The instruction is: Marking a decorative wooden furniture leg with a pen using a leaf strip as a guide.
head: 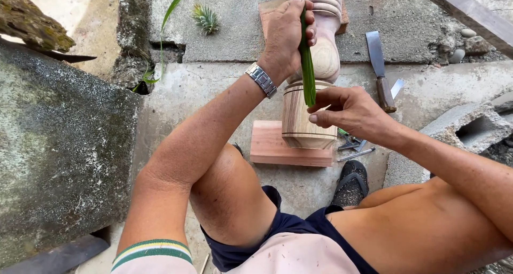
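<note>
A turned wooden baluster (pixel 307 119) lies lengthwise on a concrete floor, its square base plate (pixel 278 148) toward me. My left hand (pixel 286 33), with a metal wristwatch (pixel 261 79), presses the upper end of a green leaf strip (pixel 306 65) against the rounded middle of the post. My right hand (pixel 347 111) pinches the strip's lower end just above the wide grooved section. The strip runs straight along the post between both hands.
A wide chisel (pixel 378 65) with a wooden handle lies right of the post. Small metal tools (pixel 352 145) sit by the base, near my sandal (pixel 351 183). A hollow concrete block (pixel 470 129) is at right, a rough concrete slab (pixel 53 145) at left.
</note>
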